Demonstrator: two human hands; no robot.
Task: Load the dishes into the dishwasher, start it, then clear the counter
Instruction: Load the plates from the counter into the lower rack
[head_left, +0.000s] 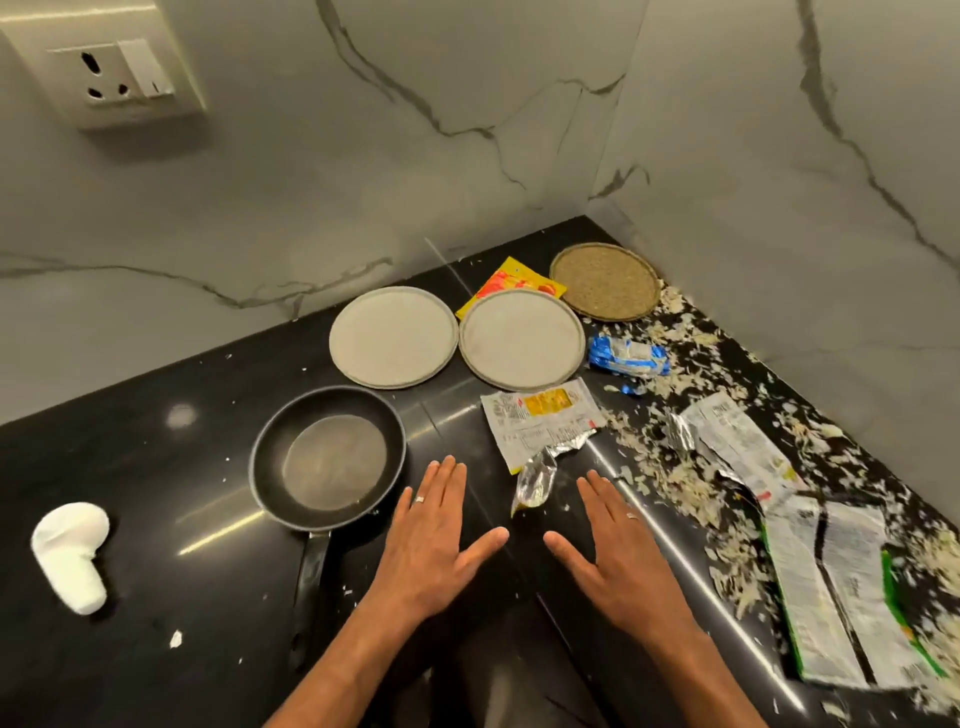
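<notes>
Two pale round plates, one on the left (394, 336) and one on the right (522, 339), lie side by side at the back of the black counter (156, 467). A black frying pan (328, 457) sits in front of the left plate, its handle pointing toward me. My left hand (434, 535) lies flat, fingers straight, just right of the pan. My right hand (608, 540) lies flat a short way to the right. Both hold nothing. A crumpled foil wrapper (535, 480) lies between their fingertips.
Torn packets litter the right side: a white and yellow one (540, 421), a blue one (626, 358), a red and yellow one (511, 283), larger flattened ones (831, 587). Pale flakes (670, 467) are scattered there. A woven mat (605, 280) sits in the corner. A white object (70, 553) lies far left.
</notes>
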